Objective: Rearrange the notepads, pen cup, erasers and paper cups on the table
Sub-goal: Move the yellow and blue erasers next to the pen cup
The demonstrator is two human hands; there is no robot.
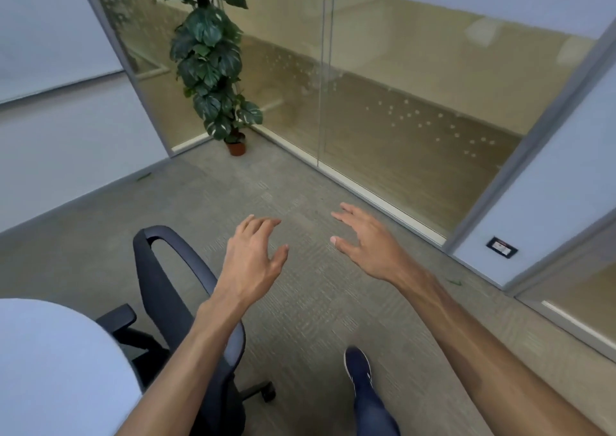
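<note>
Carpet floor, glass wall | 1 chair, 1 plant, 1 table | L hand, R hand: both spread, empty

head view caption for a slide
Open, empty left hand and right hand hover over carpet beside a black office chair and white table.

Grey carpet, glass partition, potted plant, black office chair.

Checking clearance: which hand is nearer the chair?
The left hand; its forearm crosses above the black chair, while the right hand hovers over bare carpet.
</note>
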